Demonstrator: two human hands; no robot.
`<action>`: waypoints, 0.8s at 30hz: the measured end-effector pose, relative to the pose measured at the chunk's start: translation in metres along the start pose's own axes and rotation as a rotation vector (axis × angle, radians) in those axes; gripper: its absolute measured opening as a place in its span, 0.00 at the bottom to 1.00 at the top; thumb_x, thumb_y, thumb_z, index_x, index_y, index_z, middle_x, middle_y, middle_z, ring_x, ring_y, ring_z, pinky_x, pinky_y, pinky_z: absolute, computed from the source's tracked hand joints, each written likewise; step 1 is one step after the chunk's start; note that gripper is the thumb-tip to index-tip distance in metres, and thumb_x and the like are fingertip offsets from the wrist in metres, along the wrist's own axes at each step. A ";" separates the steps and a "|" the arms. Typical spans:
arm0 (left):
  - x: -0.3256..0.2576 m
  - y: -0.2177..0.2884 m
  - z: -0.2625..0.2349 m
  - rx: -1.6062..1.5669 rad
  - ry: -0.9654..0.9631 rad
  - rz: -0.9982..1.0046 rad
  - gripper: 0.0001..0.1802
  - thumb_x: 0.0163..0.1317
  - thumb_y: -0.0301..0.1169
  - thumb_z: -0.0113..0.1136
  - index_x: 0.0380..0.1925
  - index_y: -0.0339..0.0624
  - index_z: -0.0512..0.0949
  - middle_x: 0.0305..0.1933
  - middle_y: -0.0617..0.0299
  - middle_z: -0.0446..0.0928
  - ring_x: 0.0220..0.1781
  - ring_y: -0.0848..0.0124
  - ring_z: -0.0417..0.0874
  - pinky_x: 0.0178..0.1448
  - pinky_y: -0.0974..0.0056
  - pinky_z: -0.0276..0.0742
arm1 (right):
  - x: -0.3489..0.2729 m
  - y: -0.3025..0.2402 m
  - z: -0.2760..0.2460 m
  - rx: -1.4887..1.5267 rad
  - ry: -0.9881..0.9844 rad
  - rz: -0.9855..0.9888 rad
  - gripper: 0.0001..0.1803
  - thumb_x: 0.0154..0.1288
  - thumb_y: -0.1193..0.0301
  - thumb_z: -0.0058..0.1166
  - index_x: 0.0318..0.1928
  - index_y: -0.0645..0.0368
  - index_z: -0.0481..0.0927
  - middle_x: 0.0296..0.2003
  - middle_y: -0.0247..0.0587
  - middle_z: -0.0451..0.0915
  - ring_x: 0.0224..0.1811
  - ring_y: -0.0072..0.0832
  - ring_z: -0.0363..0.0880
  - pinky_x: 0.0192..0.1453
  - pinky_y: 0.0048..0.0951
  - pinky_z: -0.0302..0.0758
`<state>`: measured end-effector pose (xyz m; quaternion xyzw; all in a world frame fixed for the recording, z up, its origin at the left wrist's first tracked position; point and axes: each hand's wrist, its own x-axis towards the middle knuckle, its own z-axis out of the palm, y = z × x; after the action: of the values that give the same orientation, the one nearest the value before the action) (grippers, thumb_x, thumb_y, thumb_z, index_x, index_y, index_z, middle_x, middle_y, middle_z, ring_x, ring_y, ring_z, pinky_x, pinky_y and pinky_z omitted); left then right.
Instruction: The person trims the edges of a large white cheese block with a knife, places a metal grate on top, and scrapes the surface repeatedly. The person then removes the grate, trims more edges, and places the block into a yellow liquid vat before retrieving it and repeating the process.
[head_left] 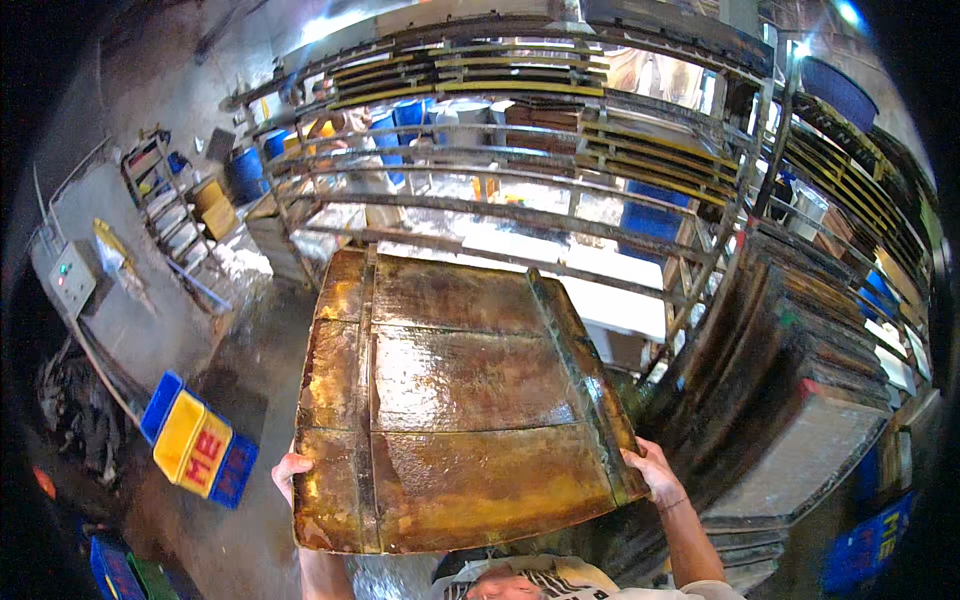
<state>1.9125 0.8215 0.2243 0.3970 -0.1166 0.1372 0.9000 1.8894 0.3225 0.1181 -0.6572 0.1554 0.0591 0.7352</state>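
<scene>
A large brown panel (470, 390) with a glossy, wet-looking surface is held up in front of me. Two long battens run along it, one near each side, and thin seams cross between them. My left hand (291, 474) is closed on its left edge near the lower corner. On the opposite edge, my right hand (654, 473) grips the panel at about the same height. The panel hides part of the fingers of both hands.
A wide metal rack (480, 210) with several yellow-edged boards stands ahead. To the right leans a thick row of dark panels (760, 340). Blue and yellow crates (195, 445) sit on the floor at left, near a control box (72, 280).
</scene>
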 end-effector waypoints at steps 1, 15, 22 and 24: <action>0.037 0.003 -0.016 0.012 0.041 -0.045 0.23 0.50 0.32 0.53 0.45 0.29 0.80 0.43 0.49 0.82 0.41 0.60 0.84 0.47 0.58 0.82 | 0.027 -0.013 0.020 0.084 -0.021 -0.062 0.18 0.66 0.70 0.63 0.54 0.61 0.79 0.44 0.30 0.84 0.44 0.19 0.79 0.52 0.27 0.77; 0.546 -0.168 -0.140 0.585 0.069 -0.307 0.17 0.68 0.33 0.60 0.50 0.31 0.77 0.42 0.60 0.83 0.38 0.68 0.85 0.39 0.63 0.81 | 0.435 -0.193 0.129 0.022 0.311 -0.376 0.28 0.57 0.65 0.70 0.54 0.70 0.77 0.40 0.42 0.84 0.36 0.28 0.81 0.45 0.28 0.78; 0.754 -0.299 -0.119 0.539 -0.026 -0.257 0.18 0.65 0.33 0.65 0.51 0.33 0.79 0.48 0.62 0.82 0.45 0.70 0.82 0.51 0.64 0.78 | 0.628 -0.263 0.107 0.197 0.388 -0.348 0.18 0.60 0.73 0.65 0.51 0.64 0.81 0.42 0.36 0.85 0.41 0.27 0.82 0.47 0.31 0.78; 0.853 -0.310 -0.141 0.706 -0.099 -0.214 0.19 0.64 0.36 0.67 0.50 0.34 0.80 0.47 0.61 0.82 0.44 0.70 0.82 0.51 0.64 0.77 | 0.676 -0.301 0.127 0.269 0.384 -0.602 0.19 0.59 0.74 0.66 0.51 0.64 0.81 0.42 0.36 0.84 0.42 0.28 0.82 0.46 0.31 0.78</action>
<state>2.8296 0.8578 0.1921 0.6989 -0.0631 0.0547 0.7103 2.6347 0.3297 0.2077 -0.5700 0.0967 -0.3050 0.7568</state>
